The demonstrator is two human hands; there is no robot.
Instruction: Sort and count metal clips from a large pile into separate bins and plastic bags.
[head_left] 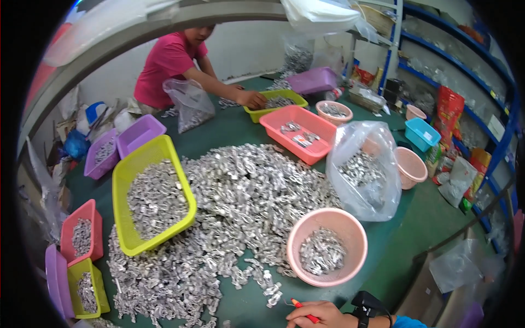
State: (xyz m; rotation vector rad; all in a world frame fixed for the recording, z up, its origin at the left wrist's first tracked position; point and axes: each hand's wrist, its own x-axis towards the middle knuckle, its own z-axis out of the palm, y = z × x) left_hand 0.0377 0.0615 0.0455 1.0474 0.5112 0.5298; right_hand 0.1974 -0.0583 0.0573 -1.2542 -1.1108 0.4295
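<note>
At the lower edge, my right hand (322,314) is closed around a slim red-handled tool (304,309) with a thin tip; its exact kind does not show. My left hand is out of view. Just beyond the right hand, a few loose grey metal parts (272,294) lie on the green table. A large heap of the same small metal parts (240,186) spreads across the table's middle. Close to my right hand stands a round pink basket (358,265) partly filled with such parts. On the heap, a yellow-green basket (121,218) sits tilted, also holding parts.
A clear plastic bag (377,199) of parts stands behind the round basket. A coral tray (311,156) lies further back. Across the table, a person in a pink shirt (158,71) reaches into a yellow-green basket (301,101). Small bins (95,235) line the left. Blue shelving (465,49) stands at right.
</note>
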